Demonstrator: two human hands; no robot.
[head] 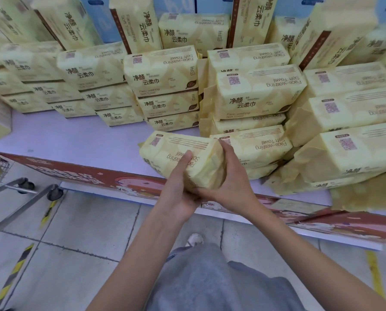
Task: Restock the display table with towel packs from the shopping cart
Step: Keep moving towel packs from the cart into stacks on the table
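Both hands, left hand point(178, 187) & right hand point(228, 182), are gripping a yellow towel pack point(176, 153) at display table point(75, 140) edge, beside stacked packs point(255, 95).

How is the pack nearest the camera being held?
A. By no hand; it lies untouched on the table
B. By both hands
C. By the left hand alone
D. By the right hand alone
B: the left hand and the right hand both grip the near end of the pack at the front edge of the table.
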